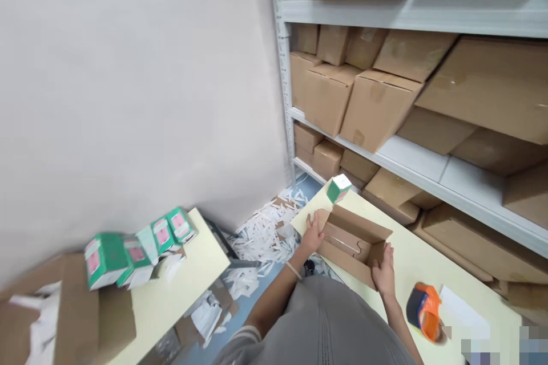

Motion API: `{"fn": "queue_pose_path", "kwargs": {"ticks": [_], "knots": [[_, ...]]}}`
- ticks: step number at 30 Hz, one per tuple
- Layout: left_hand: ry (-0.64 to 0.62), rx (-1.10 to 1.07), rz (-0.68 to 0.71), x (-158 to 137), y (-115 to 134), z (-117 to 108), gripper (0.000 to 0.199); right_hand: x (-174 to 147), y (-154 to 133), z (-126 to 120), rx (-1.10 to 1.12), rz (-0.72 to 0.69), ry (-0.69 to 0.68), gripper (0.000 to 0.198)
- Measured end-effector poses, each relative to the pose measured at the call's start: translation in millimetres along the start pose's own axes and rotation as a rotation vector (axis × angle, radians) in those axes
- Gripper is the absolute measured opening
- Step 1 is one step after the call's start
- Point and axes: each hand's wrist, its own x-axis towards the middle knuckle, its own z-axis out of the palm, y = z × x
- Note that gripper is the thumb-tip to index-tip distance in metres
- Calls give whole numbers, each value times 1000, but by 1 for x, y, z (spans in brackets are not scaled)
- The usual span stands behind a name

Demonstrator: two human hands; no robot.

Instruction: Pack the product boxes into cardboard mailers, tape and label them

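Fingers hold both ends of an open carton, underside hidden.

- Shirt: plain mid-grey cloth, soft folds over the torso.
- Shirt front: thin dark vertical lines down the middle, stitch-like; seam or print, cannot tell.
- Left sleeve: grey, short, its hem banded with paler stripes.
- Left wrist: narrow pale band, a simple loop; material unclear.
- Left hand: bare, ungloved.
- Right hand: likewise bare; right forearm uncovered as far as visible.
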Motion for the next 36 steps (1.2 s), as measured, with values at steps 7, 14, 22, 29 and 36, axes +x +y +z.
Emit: {"fn": "queue_pose_path", "kwargs": {"ticks": [7,14,22,29,36], "knots": [[526,243,-96,-91,-45,-69,81,3,-102,36,37,-320,-299,72],[831,285,-405,-214,-89,-77,77,-33,-149,96,55,-603,-642,71],[1021,227,-747,-341,-128,-74,75,-123,-198,158,57,-881,-935,70],[1108,235,-866,-383,-179,-129,76,-178,-268,226,-5,-946,-1022,76],[1019,340,-822,-408,-272,-210,80,-248,-308,317,23,-841,-954,77]]}}
